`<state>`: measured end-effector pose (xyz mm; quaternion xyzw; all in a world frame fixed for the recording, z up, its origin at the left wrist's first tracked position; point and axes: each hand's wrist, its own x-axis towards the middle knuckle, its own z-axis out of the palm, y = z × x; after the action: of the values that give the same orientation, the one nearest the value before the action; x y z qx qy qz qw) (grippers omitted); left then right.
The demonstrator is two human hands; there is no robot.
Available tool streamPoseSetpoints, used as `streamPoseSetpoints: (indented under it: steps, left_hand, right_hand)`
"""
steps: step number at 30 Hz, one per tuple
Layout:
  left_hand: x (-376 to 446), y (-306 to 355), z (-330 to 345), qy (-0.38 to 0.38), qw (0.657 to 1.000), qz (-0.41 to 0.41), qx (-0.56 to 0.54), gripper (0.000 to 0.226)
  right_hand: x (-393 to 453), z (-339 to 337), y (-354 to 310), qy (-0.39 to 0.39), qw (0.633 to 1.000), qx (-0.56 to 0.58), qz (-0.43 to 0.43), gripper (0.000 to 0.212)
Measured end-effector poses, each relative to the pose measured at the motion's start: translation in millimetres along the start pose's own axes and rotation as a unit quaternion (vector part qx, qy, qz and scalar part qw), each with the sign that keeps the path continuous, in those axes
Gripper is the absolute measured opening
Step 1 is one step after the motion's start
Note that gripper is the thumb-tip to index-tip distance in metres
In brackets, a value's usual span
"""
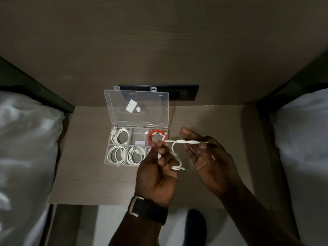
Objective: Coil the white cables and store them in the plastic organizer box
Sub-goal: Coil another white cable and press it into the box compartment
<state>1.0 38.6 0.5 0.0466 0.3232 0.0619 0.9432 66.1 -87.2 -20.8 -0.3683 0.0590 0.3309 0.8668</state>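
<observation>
L hand (156, 167) fist-closed on white cable (175, 148) loops; R hand (207, 153) pinches cable's other end, fingers half open. Both above table (92, 183) centre-right. Organizer box (136, 146) just left, lid up, near back edge; 3 white coils + red cable (157, 136) inside.

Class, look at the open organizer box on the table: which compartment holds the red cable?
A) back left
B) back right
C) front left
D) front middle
B: the red cable lies coiled in the back right compartment of the organizer box, while the white coils fill the back left, front left and front middle compartments.
</observation>
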Motion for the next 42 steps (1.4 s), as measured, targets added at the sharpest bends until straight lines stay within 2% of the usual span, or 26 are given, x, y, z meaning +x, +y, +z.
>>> streamPoseSetpoints:
  steps: [2,6,9,11,14,16,18,20,23,26,30,32,33,34,36,37,39,40,41,42]
  left_hand:
    - [-2,-5,-3,0.005,1.000,-0.019,-0.008,0.037]
    - [-7,-9,-11,-0.003,0.999,-0.052,-0.005,0.034]
    - [-12,-9,-11,-0.022,0.998,-0.061,0.016,0.024]
    - [-12,-4,-9,-0.034,0.998,-0.044,0.010,0.023]
    - [-9,12,-7,-0.026,1.000,0.007,0.007,0.028]
    - [-5,22,-7,-0.012,0.999,0.029,-0.004,0.035]
    - [0,26,-7,-0.004,0.999,0.046,-0.020,0.043]
    - [5,31,-7,0.002,0.997,0.069,-0.040,0.048]
    - [11,57,-2,0.006,0.990,0.116,-0.076,0.035]
    - [18,87,1,0.023,0.976,0.195,-0.091,0.027]
    - [39,85,-8,0.073,0.965,0.248,0.053,0.030]
    - [49,76,-20,0.113,0.921,0.313,0.202,0.033]
    - [52,71,-28,0.122,0.871,0.354,0.318,0.031]
    - [54,66,-39,0.125,0.780,0.390,0.472,0.028]
    - [56,58,-63,0.074,0.558,0.394,0.726,0.028]
    - [57,54,-73,0.038,0.500,0.362,0.786,0.025]
    - [55,45,-86,-0.012,0.463,0.288,0.838,0.020]
    - [54,40,-88,-0.027,0.466,0.252,0.848,0.020]
    - [53,35,-88,-0.033,0.493,0.210,0.843,0.022]
    - [49,31,-83,-0.031,0.555,0.158,0.816,0.023]
  right_hand:
    - [6,-1,-1,-0.009,0.998,0.055,0.025,0.032]
    - [11,-7,-2,-0.040,0.994,0.059,0.079,0.046]
    - [11,-15,1,-0.077,0.986,0.028,0.147,0.092]
    - [9,-20,4,-0.100,0.976,0.014,0.192,0.103]
    - [0,-30,6,-0.112,0.969,-0.058,0.211,0.100]
    - [-8,-39,11,-0.086,0.974,-0.083,0.194,0.083]
    - [-16,-46,16,-0.019,0.975,-0.142,0.167,0.054]
    - [-22,-53,22,0.053,0.949,-0.285,0.122,0.033]
    - [-34,-71,25,0.141,0.915,-0.370,0.077,0.011]
    - [-51,-99,18,0.193,0.912,-0.354,0.084,0.027]
    - [-65,-105,17,0.137,0.898,-0.409,0.088,0.042]
    - [-63,-100,13,0.097,0.904,-0.409,0.074,0.047]
    - [-60,-96,8,0.082,0.914,-0.392,0.062,0.047]
    - [-57,-92,2,0.070,0.927,-0.365,0.044,0.047]
    - [-48,-82,-14,0.042,0.949,-0.314,-0.003,0.050]
    - [-42,-77,-23,0.025,0.951,-0.308,-0.030,0.052]
    - [-28,-64,-41,-0.002,0.941,-0.329,-0.074,0.052]
    - [-21,-58,-48,-0.006,0.936,-0.339,-0.094,0.050]
    - [-13,-52,-55,-0.001,0.931,-0.346,-0.113,0.047]
    - [-5,-46,-59,0.010,0.927,-0.352,-0.131,0.044]
